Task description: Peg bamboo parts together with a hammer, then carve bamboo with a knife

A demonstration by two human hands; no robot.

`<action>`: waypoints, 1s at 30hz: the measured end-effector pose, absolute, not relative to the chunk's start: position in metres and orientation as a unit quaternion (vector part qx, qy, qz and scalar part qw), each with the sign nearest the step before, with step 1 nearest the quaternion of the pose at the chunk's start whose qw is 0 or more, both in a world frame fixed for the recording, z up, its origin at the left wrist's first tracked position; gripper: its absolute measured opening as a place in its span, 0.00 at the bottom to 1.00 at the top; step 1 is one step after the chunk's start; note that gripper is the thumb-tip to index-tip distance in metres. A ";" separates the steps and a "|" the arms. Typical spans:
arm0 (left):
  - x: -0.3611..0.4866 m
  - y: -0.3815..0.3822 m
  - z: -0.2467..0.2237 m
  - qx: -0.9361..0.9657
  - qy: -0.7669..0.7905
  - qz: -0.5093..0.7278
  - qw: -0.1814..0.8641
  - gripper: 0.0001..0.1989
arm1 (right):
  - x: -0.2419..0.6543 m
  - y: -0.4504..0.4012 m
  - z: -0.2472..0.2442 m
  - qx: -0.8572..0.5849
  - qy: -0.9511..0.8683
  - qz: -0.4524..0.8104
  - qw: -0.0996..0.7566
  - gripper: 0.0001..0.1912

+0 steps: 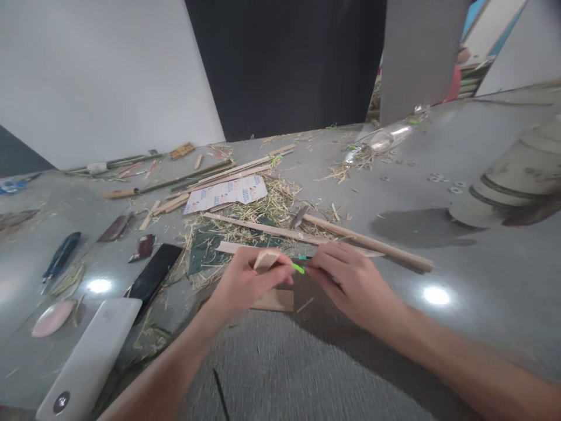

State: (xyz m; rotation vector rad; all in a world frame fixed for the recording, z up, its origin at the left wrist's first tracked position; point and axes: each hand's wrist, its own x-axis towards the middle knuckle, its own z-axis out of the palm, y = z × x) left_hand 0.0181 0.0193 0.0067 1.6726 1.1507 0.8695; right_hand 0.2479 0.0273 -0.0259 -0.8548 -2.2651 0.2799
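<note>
In the middle of the head view my hands work close together above the straw-littered table. My left hand (249,279) is closed, and a pale wooden piece (266,261) shows between its thumb and fingers. From its fingertips a small bright green strip (298,268) reaches toward my right hand (348,278). That hand is closed too, its fingers curled down around something dark with a teal end (304,257), mostly hidden. Under my left hand lies a flat wooden slat (275,300). A hammer (368,241) rests just beyond my right hand.
Straw (276,199), thin wooden strips and a printed paper sheet (228,194) lie ahead. To the left are a white power bank-like block (90,359), a black phone-like slab (155,275) and a blue-handled tool (62,255). A large cylinder (508,175) stands right; a clear bottle (390,137) lies behind.
</note>
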 end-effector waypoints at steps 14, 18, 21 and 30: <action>0.021 0.008 0.002 0.820 0.339 0.332 0.319 0.08 | 0.249 0.024 -0.019 -0.340 -0.841 0.124 0.402 0.08; 0.018 0.011 0.001 0.781 0.411 0.384 0.272 0.10 | 0.243 0.017 -0.020 -0.293 -0.880 0.127 0.350 0.11; 0.016 0.015 -0.005 0.818 0.389 0.356 0.229 0.09 | 0.240 0.010 -0.015 -0.246 -0.890 0.126 0.364 0.10; 0.019 0.012 -0.007 0.827 0.341 0.358 0.269 0.09 | 0.245 0.016 -0.018 -0.308 -0.880 0.126 0.340 0.11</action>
